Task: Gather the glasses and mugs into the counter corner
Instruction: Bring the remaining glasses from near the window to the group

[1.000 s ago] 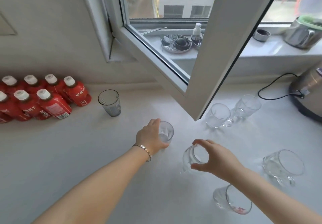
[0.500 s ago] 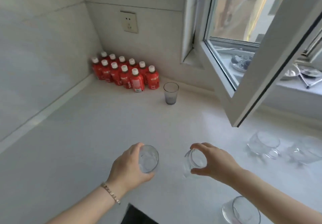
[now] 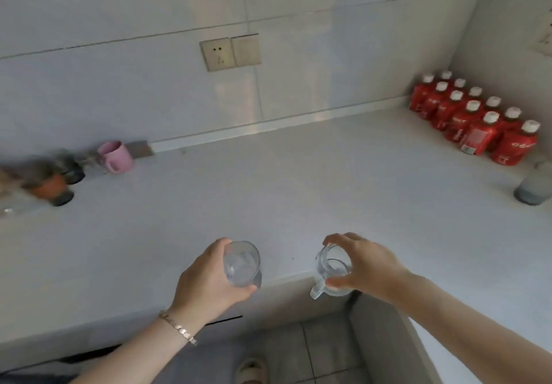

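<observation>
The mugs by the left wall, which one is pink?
The pink mug, nearest the wall outlet; the blurred mugs left of it look dark or orange.

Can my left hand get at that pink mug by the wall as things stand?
Probably not yet: the left hand already holds a clear glass, and the pink mug stands far off to the left, though bare counter lies between.

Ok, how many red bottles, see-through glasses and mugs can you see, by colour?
Red bottles: 11
Clear glass: 1
Clear glass mug: 1
Grey tumbler: 1
Pink mug: 1
Total: 15. The blurred cups at far left are too smeared to count.
</observation>
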A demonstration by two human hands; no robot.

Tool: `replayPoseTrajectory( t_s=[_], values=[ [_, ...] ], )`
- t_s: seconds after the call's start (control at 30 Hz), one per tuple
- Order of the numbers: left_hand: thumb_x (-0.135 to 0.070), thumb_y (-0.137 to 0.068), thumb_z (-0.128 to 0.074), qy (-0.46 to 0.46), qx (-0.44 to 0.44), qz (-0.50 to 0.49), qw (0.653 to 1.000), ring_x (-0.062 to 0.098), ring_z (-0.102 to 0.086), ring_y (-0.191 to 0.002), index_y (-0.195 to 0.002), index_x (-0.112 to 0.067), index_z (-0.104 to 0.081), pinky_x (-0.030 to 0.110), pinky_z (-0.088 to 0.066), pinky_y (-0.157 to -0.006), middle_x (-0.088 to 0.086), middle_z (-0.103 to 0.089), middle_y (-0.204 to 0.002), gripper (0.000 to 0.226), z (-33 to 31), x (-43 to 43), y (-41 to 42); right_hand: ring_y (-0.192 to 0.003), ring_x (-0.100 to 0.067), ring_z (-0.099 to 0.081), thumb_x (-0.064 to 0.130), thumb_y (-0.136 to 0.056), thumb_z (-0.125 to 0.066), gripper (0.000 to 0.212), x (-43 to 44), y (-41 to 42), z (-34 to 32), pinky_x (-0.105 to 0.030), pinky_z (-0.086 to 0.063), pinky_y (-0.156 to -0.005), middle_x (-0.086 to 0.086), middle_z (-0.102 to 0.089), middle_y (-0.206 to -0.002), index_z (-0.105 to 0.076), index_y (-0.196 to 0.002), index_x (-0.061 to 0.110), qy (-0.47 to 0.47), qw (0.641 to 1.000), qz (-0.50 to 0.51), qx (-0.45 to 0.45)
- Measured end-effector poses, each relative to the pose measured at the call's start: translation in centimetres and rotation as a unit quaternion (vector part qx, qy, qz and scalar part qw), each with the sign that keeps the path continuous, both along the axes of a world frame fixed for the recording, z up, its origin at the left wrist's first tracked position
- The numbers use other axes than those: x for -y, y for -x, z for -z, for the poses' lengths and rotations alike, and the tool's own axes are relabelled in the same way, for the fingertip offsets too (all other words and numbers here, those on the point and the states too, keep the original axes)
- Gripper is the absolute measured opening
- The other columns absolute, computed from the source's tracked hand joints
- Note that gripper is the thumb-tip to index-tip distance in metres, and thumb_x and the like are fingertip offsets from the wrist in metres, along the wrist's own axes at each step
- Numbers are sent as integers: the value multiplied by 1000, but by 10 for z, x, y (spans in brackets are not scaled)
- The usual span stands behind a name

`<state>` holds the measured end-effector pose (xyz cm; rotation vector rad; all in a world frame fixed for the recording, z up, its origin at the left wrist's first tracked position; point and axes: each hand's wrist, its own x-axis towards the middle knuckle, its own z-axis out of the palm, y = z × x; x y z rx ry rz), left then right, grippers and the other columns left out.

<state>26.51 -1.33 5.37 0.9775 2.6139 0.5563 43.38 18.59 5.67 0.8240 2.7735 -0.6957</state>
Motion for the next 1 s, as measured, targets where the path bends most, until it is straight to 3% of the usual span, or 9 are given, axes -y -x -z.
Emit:
replayPoseTrajectory(
  t_s=[0.3, 0.53, 0.83, 1.0],
  values=[
    [-51, -61, -76, -2, -7, -148, 989, 12, -55, -114, -130, -25, -36, 26, -45, -89, -12, -51, -131, 84, -1, 191, 108, -115, -17, -55, 46, -75, -70, 64, 145, 171, -5, -30, -45, -93, 9, -52, -132, -41, -131, 37, 13, 991, -130, 1],
    [-50, -62, -74, 40, 0, -177, 984, 16, -57, -108, -124, -25, -39, 28, -48, -83, -9, -55, -121, 76, 6, 303, 217, -109, -16, -56, 45, -74, -72, 62, 234, 292, 7, -28, -44, -89, 8, -55, -127, -42, -127, 37, 20, 990, -132, 35],
    [-48, -59, -74, 47, 0, -205, 978, 19, -60, -101, -118, -25, -43, 29, -48, -77, -7, -57, -113, 70, 17, 345, 341, -112, -18, -54, 40, -74, -73, 61, 263, 413, 30, -31, -44, -91, 3, -52, -128, -44, -127, 34, 30, 989, -134, 55],
    [-49, -62, -74, 59, 19, -214, 975, 20, -57, -114, -135, -29, -34, 31, -47, -89, -3, -51, -126, 85, 30, 337, 409, -100, -22, -58, 33, -75, -75, 62, 259, 498, 45, -29, -48, -88, -2, -41, -120, -45, -129, 33, 40, 988, -142, 53]
  ],
)
